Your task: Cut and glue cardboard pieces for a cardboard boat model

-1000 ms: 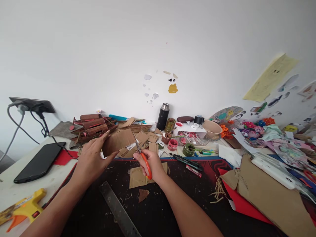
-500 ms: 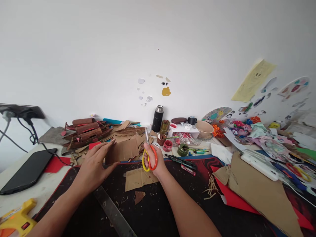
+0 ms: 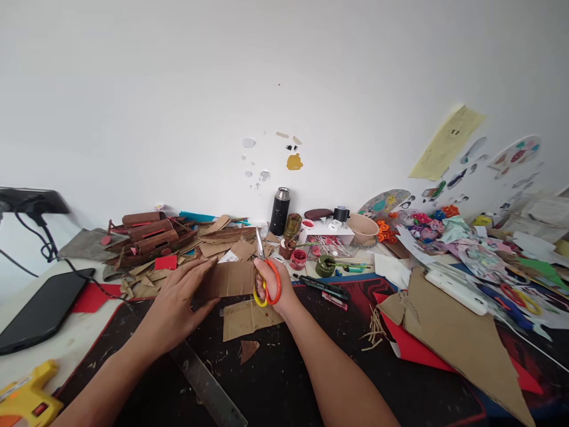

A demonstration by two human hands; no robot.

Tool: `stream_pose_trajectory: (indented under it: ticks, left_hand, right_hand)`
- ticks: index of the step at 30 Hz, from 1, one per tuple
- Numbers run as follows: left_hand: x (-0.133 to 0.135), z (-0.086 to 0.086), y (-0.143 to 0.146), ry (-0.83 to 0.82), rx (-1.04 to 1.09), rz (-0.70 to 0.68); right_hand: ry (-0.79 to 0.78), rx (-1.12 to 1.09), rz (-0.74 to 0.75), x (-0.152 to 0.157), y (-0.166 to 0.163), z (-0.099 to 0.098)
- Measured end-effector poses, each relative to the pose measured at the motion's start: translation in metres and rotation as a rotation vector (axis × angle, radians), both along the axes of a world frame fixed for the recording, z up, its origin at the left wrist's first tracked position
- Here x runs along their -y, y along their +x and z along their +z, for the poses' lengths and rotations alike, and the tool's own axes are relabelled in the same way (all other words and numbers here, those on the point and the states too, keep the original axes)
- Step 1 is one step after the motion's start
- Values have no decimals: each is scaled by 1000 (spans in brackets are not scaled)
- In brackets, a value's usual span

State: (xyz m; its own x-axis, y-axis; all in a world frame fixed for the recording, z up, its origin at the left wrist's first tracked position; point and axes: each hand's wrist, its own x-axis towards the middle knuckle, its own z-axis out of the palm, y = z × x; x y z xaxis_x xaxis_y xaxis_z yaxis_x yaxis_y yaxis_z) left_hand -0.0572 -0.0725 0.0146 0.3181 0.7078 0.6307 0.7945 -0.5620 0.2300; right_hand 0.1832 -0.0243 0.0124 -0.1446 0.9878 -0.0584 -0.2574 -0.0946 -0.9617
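Observation:
My left hand [image 3: 178,302] has its thumb and fingers around the left end of a brown piece of cardboard [image 3: 233,279]. The cardboard stands tilted up, its right end beside my other hand. Closed around scissors [image 3: 272,283] with red and yellow handles, my right hand [image 3: 284,292] keeps the blades pointing up and away. Below lie a flat tan cardboard piece [image 3: 249,319], a small brown scrap [image 3: 249,351] and a metal ruler [image 3: 208,382] on the dark mat [image 3: 275,391].
Brown model boats [image 3: 151,234] and scraps sit at back left. A black flask [image 3: 280,212], paint jars [image 3: 326,265] and a cutter [image 3: 323,287] are beyond the mat. At left are a phone [image 3: 47,308] and yellow glue gun [image 3: 33,394]; large cardboard [image 3: 453,338] lies right.
My left hand and the upright cardboard have moved slightly right, closer to my right hand. The scissors stay in my right hand. The whole view has shifted a little.

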Motion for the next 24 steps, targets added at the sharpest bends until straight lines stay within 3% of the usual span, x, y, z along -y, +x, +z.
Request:
stream_pose_trajectory:
  ticks: [16,24]
  left_hand:
    - [0,-1,-1,1,-41,-3]
    - [-3,-2,-5,40,-6,55]
  right_hand:
    - [-39,-79,53,3,1,5]
    - [-81,-144,-4,-4,1,1]
